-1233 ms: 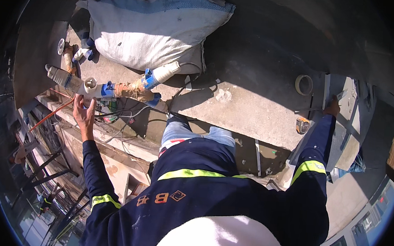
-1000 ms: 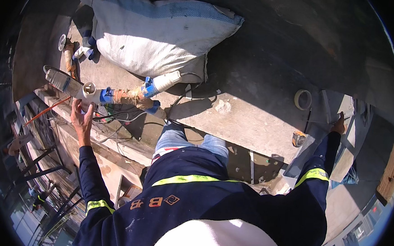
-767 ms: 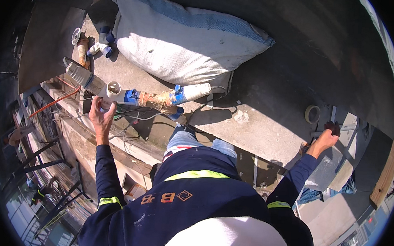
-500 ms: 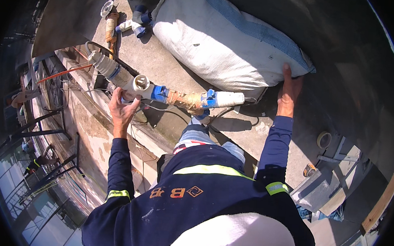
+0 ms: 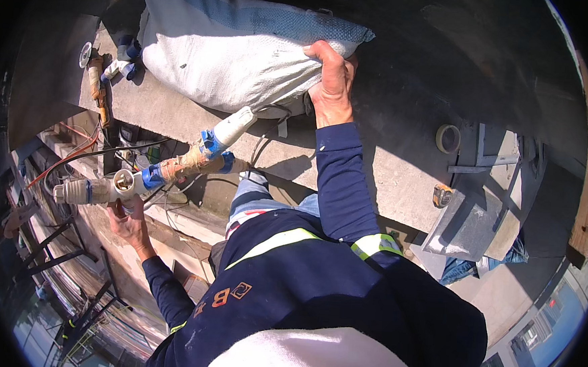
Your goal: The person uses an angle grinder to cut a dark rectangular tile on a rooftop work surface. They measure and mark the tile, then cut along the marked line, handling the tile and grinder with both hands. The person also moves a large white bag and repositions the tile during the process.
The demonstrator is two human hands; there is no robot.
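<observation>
My left hand [image 5: 128,226] grips the underside of a white multi-way plug connector [image 5: 124,182], its arms wrapped in peeling tan tape and blue fittings, with a white plug [image 5: 233,127] at the upper-right end and cables hanging around it. My right hand [image 5: 332,83] is closed on the near right corner of a bulging white woven sack [image 5: 215,47] with a blue band, lying on the concrete ledge [image 5: 402,178]. An orange angle grinder [image 5: 99,91] and blue-and-white connectors [image 5: 123,67] lie left of the sack. My sleeves are dark with reflective bands.
On the right are a tape roll [image 5: 447,138], a tape measure [image 5: 442,195], grey sheet offcuts [image 5: 463,221] and a timber plank [image 5: 582,225]. A dark surface curves along the top and right. At the lower left are black metal bars [image 5: 54,259], cables and a drop beside the ledge.
My right hand has moved from the sheet offcuts up and left onto the sack's corner. My left hand has lowered with the connector, which now slants up to the right. The view has shifted.
</observation>
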